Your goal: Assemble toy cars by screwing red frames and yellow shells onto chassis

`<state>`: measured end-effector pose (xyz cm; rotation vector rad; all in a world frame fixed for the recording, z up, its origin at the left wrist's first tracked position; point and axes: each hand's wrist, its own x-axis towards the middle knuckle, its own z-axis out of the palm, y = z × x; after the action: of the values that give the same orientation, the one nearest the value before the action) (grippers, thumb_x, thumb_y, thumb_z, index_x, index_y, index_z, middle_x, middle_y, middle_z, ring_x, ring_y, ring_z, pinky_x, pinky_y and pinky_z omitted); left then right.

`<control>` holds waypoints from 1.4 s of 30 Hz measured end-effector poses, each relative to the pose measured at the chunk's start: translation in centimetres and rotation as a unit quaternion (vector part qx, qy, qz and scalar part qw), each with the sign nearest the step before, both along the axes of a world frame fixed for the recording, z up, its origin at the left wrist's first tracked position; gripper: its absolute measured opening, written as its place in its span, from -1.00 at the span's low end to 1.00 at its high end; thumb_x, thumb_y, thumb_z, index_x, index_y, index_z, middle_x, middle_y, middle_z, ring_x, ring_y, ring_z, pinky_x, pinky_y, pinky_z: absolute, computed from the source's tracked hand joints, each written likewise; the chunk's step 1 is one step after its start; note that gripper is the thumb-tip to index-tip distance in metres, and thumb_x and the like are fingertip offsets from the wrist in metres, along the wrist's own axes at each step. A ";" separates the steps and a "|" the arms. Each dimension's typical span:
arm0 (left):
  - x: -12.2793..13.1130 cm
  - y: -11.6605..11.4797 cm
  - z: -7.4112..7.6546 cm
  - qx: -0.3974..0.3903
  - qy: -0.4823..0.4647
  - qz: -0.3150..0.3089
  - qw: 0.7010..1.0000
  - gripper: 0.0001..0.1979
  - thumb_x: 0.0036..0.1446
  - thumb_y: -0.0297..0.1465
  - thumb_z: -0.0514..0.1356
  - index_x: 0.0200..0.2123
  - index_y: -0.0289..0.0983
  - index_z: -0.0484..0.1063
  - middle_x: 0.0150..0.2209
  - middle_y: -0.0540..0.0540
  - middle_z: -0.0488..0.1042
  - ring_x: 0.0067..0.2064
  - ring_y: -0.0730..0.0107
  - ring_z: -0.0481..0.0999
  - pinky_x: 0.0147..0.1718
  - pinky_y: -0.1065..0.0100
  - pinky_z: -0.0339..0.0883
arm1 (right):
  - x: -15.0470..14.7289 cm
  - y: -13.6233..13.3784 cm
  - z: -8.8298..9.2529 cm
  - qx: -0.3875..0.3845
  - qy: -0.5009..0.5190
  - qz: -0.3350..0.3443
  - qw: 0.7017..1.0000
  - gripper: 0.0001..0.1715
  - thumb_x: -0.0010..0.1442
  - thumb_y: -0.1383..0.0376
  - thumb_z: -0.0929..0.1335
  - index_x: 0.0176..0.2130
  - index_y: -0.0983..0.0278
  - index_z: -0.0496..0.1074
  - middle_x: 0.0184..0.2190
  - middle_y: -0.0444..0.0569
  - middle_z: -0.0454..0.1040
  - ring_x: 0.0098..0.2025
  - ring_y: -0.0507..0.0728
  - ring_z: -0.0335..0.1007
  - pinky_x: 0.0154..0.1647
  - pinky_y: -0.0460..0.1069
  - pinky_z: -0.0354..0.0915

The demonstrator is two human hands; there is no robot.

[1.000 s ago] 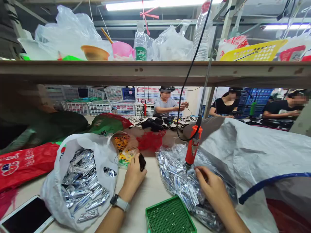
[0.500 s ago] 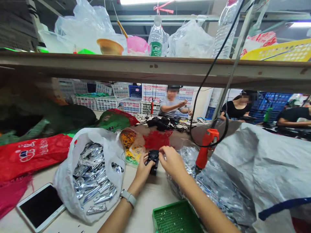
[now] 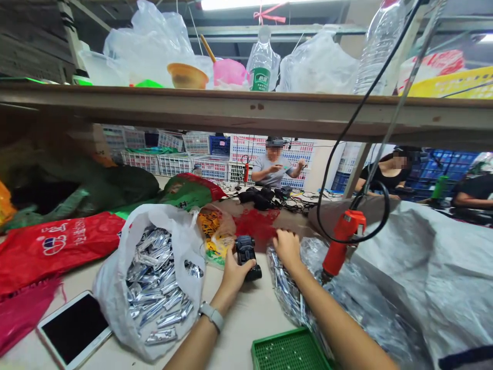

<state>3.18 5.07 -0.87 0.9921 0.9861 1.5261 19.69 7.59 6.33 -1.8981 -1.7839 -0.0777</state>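
Observation:
My left hand [image 3: 235, 270] is closed around a black plastic part [image 3: 246, 254] with a rounded, wheel-like lower end, held just above the table. To the right, my right hand [image 3: 288, 247] is at the far edge of a clear plastic bag [image 3: 285, 288] of shiny silver pieces. Its fingers curl down, and their tips are hidden. Beside my left wrist stands a white plastic bag [image 3: 110, 282] with shiny silver pieces [image 3: 164, 288] in it. A small bag of yellow parts [image 3: 211, 226] lies just beyond my left hand.
A red electric screwdriver [image 3: 342, 241] hangs on a black cable by my right forearm. A green basket [image 3: 288, 336] sits in front, and a phone [image 3: 75, 329] lies at left. Overhead runs a shelf [image 3: 215, 110] bearing bags and bottles. Several people sit across the workspace.
My right hand has left the black plastic part and moved right to the clear bag. The black part has turned slightly in my left hand. The view has shifted a little to the left.

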 end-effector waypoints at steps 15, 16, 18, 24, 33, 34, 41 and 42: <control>-0.4 -3.2 5.2 0.015 -0.018 0.007 1.000 0.06 -0.24 -0.28 0.45 0.33 -0.13 0.04 -0.02 -0.16 0.53 -0.03 0.16 0.57 -0.07 0.19 0.48 | 2.1 -10.0 -2.8 0.083 0.574 0.144 0.802 -0.35 -0.13 -0.12 0.59 -0.22 0.19 0.41 -0.40 -0.08 0.55 -0.34 0.17 0.51 -0.38 0.01 0.43; -0.2 -3.3 5.1 0.013 -0.012 0.015 1.000 0.07 -0.24 -0.28 0.44 0.33 -0.14 0.03 -0.02 -0.16 0.53 -0.04 0.16 0.56 -0.07 0.20 0.48 | 1.8 -9.9 -3.1 0.064 0.598 0.143 0.786 -0.31 -0.17 -0.15 0.60 -0.25 0.18 0.37 -0.44 -0.10 0.56 -0.38 0.18 0.53 -0.44 0.01 0.43; -0.1 -3.6 5.0 0.011 0.008 0.004 1.000 0.03 -0.23 -0.27 0.42 0.32 -0.18 0.06 -0.02 -0.16 0.53 -0.04 0.16 0.55 -0.07 0.21 0.46 | 1.2 -9.7 -3.7 0.034 0.634 0.143 0.759 -0.24 -0.24 -0.18 0.61 -0.28 0.17 0.30 -0.47 -0.10 0.59 -0.40 0.21 0.59 -0.43 0.04 0.49; -0.5 -4.9 5.3 0.031 0.054 -0.131 0.989 -0.37 -0.17 -0.18 0.32 0.02 -0.29 0.48 -0.06 -0.15 0.61 0.02 0.03 0.54 0.02 0.16 0.43 | 1.7 -10.2 -4.0 -0.024 0.696 0.146 0.703 -0.23 -0.22 -0.06 0.65 -0.15 0.21 0.38 -0.30 0.01 0.69 -0.23 0.20 0.68 -0.22 0.03 0.57; -2.1 -4.3 5.0 -0.043 -0.021 -0.228 0.972 -0.33 -0.14 -0.16 0.31 0.08 -0.29 0.50 0.02 -0.22 0.62 0.13 -0.06 0.54 0.05 0.11 0.46 | 2.0 -11.9 -3.0 -0.091 0.723 0.184 0.659 -0.44 -0.08 0.05 0.64 -0.15 0.24 0.52 -0.38 -0.06 0.67 -0.44 0.06 0.57 -0.43 -0.12 0.42; -2.3 -4.3 5.0 -0.072 -0.026 -0.250 0.965 -0.31 -0.16 -0.15 0.33 0.08 -0.30 0.50 0.00 -0.25 0.63 0.08 -0.07 0.57 -0.03 0.12 0.49 | 1.9 -12.1 -2.8 -0.089 0.725 0.187 0.656 -0.46 -0.07 0.06 0.63 -0.16 0.24 0.53 -0.40 -0.07 0.67 -0.45 0.05 0.55 -0.42 -0.12 0.42; -3.1 -4.2 5.9 -0.069 -0.057 -0.213 0.973 -0.28 -0.24 -0.28 0.37 0.10 -0.22 0.44 -0.09 -0.17 0.66 -0.10 0.10 0.63 -0.28 0.32 0.45 | 1.7 -12.9 -2.2 -0.066 0.715 0.160 0.678 -0.51 -0.12 0.05 0.63 -0.26 0.25 0.58 -0.52 -0.10 0.55 -0.52 0.06 0.43 -0.48 -0.09 0.37; -3.2 -4.2 6.1 -0.065 -0.065 -0.205 0.974 -0.29 -0.26 -0.30 0.37 0.08 -0.23 0.45 -0.12 -0.16 0.66 -0.11 0.10 0.63 -0.28 0.33 0.44 | 1.6 -12.9 -2.3 -0.070 0.713 0.156 0.680 -0.52 -0.11 0.05 0.62 -0.24 0.25 0.59 -0.52 -0.10 0.54 -0.52 0.07 0.42 -0.49 -0.08 0.37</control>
<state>-0.03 0.90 5.25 0.9232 0.7246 1.1522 21.33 -5.35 3.99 -0.9554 -0.8598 1.3149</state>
